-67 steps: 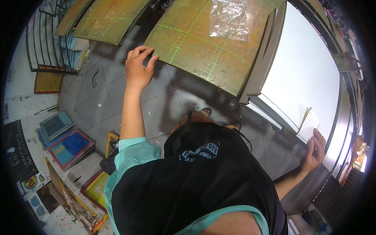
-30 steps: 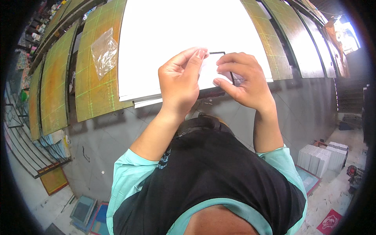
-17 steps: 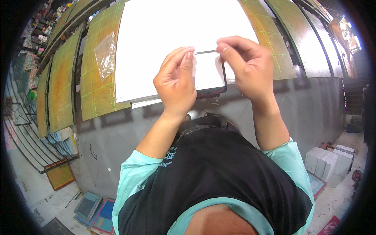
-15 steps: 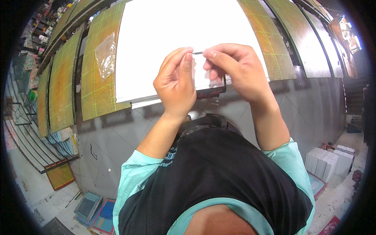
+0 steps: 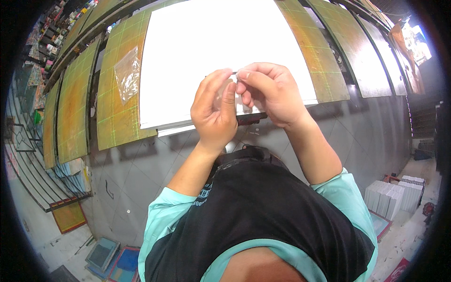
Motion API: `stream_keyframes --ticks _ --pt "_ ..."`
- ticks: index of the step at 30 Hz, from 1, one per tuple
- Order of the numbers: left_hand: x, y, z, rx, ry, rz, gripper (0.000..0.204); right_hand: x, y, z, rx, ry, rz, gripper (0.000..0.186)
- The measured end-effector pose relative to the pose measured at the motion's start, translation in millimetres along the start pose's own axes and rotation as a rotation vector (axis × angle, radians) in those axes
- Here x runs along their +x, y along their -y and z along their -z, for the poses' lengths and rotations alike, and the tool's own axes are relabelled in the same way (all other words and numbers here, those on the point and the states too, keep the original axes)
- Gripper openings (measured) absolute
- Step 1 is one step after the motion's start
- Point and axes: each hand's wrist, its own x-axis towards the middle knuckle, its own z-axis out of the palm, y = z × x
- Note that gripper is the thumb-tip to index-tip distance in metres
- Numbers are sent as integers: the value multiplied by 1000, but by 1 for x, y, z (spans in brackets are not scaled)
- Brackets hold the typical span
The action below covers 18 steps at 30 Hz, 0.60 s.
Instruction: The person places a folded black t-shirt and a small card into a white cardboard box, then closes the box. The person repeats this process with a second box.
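Note:
A large white sheet (image 5: 216, 33) lies on a board in front of me. Above its near part, my left hand (image 5: 213, 105) and my right hand (image 5: 268, 89) are raised with their fingertips almost meeting. A thin dark strip (image 5: 235, 73) shows between the fingertips; its kind is too small to make out. My right thumb and forefinger pinch it. The fingers of my left hand are curled together at the strip's other side, the thumb just below them. Beyond the white sheet's left edge lies a clear plastic bag (image 5: 127, 75).
Yellow-green boards with grid lines (image 5: 70, 103) stand in a row to both sides. Grey tiled floor (image 5: 131, 178) lies below. Framed screens (image 5: 124, 263) rest at lower left, white stacked blocks (image 5: 385, 197) at lower right. A black wire rack (image 5: 37, 183) is far left.
Both hands have come closer together and slightly lower in the picture. Less of the dark strip shows between them, and the left thumb has parted a little from the fingers.

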Motion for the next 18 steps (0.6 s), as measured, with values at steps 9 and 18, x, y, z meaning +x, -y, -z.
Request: stream_keyframes --ticks 9,18 --pt "5 -3 6 -198 34 225 8 1 -16 -3 -207 -46 362 9" --pt "3 -3 3 -144 5 269 5 -2 -16 -5 -212 -78 311 10"
